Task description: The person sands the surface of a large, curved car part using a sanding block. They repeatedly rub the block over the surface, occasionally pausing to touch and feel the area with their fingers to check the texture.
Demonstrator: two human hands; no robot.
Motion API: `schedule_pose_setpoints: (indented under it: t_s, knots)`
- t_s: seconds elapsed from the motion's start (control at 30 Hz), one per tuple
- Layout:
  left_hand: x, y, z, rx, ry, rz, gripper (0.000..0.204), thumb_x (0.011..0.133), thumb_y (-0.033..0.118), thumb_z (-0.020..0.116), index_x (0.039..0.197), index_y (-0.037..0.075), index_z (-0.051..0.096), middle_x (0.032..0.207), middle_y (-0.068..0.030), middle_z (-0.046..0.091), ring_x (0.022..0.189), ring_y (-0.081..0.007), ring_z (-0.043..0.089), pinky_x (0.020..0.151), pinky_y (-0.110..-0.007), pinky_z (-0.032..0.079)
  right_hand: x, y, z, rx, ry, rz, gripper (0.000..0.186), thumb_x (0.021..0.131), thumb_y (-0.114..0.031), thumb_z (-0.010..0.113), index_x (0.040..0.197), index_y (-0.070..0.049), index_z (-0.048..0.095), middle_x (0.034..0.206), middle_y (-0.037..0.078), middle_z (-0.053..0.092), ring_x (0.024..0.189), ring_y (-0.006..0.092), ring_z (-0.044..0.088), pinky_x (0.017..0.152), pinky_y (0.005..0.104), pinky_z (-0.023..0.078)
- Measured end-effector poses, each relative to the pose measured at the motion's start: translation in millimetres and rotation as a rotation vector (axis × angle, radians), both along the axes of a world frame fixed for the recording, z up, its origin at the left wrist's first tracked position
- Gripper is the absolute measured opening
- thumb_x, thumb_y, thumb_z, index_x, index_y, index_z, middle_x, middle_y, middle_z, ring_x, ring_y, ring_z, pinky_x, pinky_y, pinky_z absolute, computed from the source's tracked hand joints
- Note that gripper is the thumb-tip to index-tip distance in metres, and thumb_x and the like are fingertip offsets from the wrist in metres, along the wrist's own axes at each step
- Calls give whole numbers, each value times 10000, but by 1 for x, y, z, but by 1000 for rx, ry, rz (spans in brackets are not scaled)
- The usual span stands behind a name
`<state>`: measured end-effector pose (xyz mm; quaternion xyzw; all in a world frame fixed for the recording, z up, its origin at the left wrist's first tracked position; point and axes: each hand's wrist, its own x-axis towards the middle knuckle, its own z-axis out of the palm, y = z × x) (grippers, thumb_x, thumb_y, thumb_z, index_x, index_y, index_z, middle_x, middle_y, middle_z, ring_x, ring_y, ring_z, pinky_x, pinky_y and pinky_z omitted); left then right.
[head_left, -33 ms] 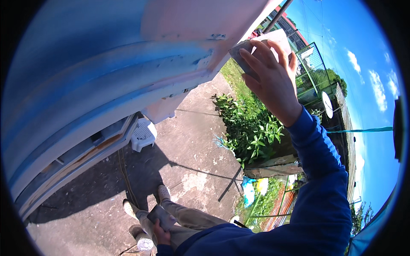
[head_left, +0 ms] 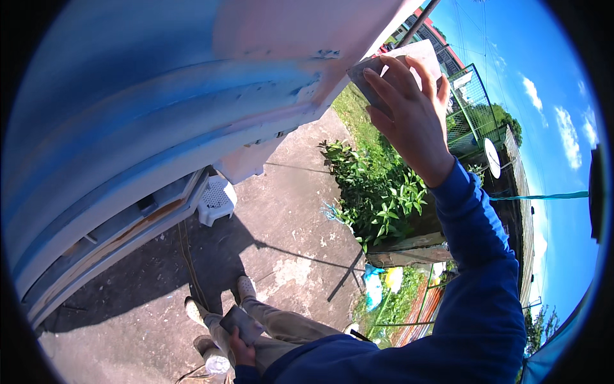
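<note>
My raised right hand [head_left: 412, 118] grips a flat rectangular piece [head_left: 366, 82], grey on the shaded side and bright where sun falls on it. Its fingers are bent over the face of the piece, thumb on the lower side. The near corner of the piece lies by the outer edge of a blue and pale pink painted wall [head_left: 160, 121]; contact cannot be made out. Low down beside my legs, my left hand [head_left: 242, 351] is closed on another flat grey rectangular piece [head_left: 242, 324]. Dark chipped patches [head_left: 307, 86] mark the wall's ledge.
A white plastic stool [head_left: 217, 200] stands against the wall's foot. A cord [head_left: 185, 256] runs over the concrete ground [head_left: 294, 211]. By my feet is a whitish round container [head_left: 217, 365]. Leafy plants [head_left: 384, 198], a mesh fence [head_left: 470, 105] and a satellite dish [head_left: 491, 158] are on the right.
My right hand and its flat piece have shifted very slightly right, away from the wall edge. My left hand looks unmoved.
</note>
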<state>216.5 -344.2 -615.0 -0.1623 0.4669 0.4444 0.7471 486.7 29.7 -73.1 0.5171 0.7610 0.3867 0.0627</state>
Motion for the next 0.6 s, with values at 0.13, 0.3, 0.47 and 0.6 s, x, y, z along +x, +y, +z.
schedule_pose_setpoints:
  t_s: [0.13, 0.3, 0.47, 0.6]
  knots:
    - [-3, 26, 38, 48, 189, 19, 482, 1016, 322, 579, 1372, 13, 484, 1300, -122, 601, 1155, -258, 625, 974, -405, 525, 34, -23, -22, -274, 376, -87, 522, 792, -216, 750, 1296, -160, 625, 1385, 81, 522, 1314, 331, 443, 1078, 588, 334]
    - [-25, 84, 144, 224, 175, 118, 529, 1023, 293, 586, 1428, -3, 420, 1348, -140, 556, 1188, -250, 600, 980, -387, 519, 77, -144, -127, -918, 2540, -334, 594, 962, -372, 601, 1456, -76, 457, 1466, 146, 487, 1315, 328, 509, 1059, 517, 434]
    - [-23, 119, 251, 694, 580, -19, 426, 1022, 212, 586, 1372, 1, 467, 1262, -117, 601, 1129, -209, 625, 941, -360, 541, 27, -191, -178, -1068, 3082, -187, 540, 1027, -348, 510, 1466, -45, 421, 1437, 169, 518, 1330, 317, 517, 1086, 518, 434]
    - [13, 151, 318, 576, 343, 116, 385, 1034, 244, 556, 1336, 20, 476, 1215, -113, 603, 1123, -217, 629, 954, -376, 541, -21, -192, -171, -1112, 1706, 172, 513, 979, 11, 533, 1474, -55, 417, 1444, 216, 464, 1281, 351, 535, 1069, 395, 449]
